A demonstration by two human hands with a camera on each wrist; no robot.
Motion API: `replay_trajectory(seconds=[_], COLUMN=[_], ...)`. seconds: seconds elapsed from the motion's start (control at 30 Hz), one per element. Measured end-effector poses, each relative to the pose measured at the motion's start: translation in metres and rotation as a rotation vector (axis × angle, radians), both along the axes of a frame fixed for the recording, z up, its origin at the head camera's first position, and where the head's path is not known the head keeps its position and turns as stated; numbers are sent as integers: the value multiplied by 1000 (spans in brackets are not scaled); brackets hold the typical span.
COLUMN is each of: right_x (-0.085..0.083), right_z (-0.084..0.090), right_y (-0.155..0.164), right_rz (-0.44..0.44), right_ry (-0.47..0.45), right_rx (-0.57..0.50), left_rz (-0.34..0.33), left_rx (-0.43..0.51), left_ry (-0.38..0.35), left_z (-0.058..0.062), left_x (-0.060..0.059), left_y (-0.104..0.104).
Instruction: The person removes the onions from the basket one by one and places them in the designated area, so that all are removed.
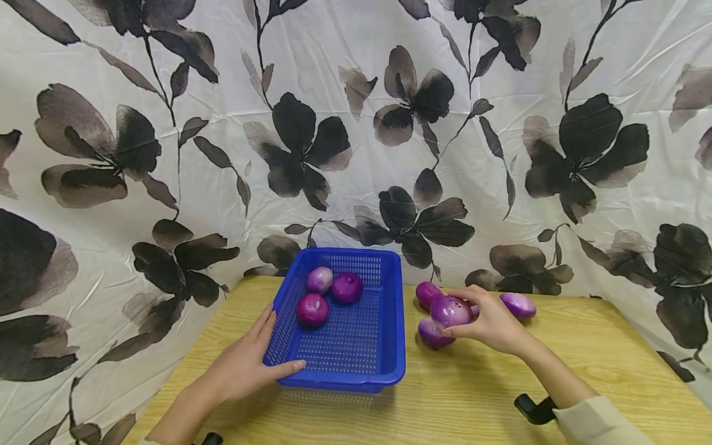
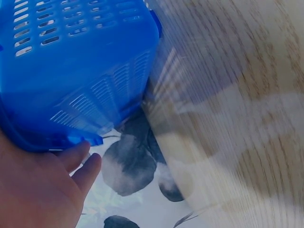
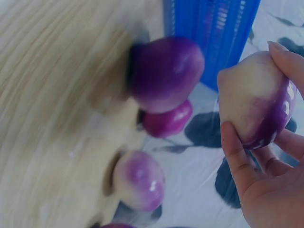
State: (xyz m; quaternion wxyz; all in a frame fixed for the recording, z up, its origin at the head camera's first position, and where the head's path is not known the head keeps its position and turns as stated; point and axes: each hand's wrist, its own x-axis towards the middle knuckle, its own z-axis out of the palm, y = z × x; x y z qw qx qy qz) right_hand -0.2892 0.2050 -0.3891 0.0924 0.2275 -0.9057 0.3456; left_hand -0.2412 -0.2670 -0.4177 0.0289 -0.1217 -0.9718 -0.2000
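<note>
Head view | right hand (image 1: 489, 316): fingers clamped on onion (image 1: 449, 311), above desk (image 1: 456, 408) | left hand (image 1: 241, 364): fingers apart against basket (image 1: 398, 309) | step: pickup, apparently | next: likely calls for steady carry to basket

The left hand (image 1: 241, 368) and right hand (image 1: 492, 321) are bare. The right sleeve (image 1: 597, 423) is pale cream, and its end is wider than the arm (image 1: 556, 371). Just beside it, near right, is a bent black piece (image 1: 535, 409). Another black bit (image 1: 212, 439) peeks up, near left.
</note>
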Motion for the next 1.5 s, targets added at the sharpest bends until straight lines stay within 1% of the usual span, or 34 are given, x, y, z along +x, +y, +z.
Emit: replay_trajectory(seconds=[0.07,0.27,0.47,0.63,0.77,0.87,0.97,1.13,1.33,1.5], right_x=[1,2,-4,-9,-9,-10,-13,-18,-17,-17], right_z=[-2,-8,-19,-30,-38,-44,-48,-53,-59,-59], right_y=[7,26,42,51,56,58,60,60,61,67], right_rz=[-23,-77,-113,-114,-125,-122,-116,-110,-64,-25], right_ry=[16,28,36,5,-56,-87,-96,-120,-196,-220], right_rx=[15,13,24,0,-1,-19,-34,-27,-51,-67], left_rz=[-2,-6,-1,-7,-16,-11,-9,-5,-6,-8], left_rx=[0,0,-1,11,18,15,13,6,2,3], left_ry=[6,14,0,12,6,2,5,12,11,-7], left_z=[-1,0,2,1,-1,-1,0,2,1,0], left_x=[1,1,1,2,3,3,1,-1,2,-1], left_y=[0,1,1,1,1,1,0,0,-1,0])
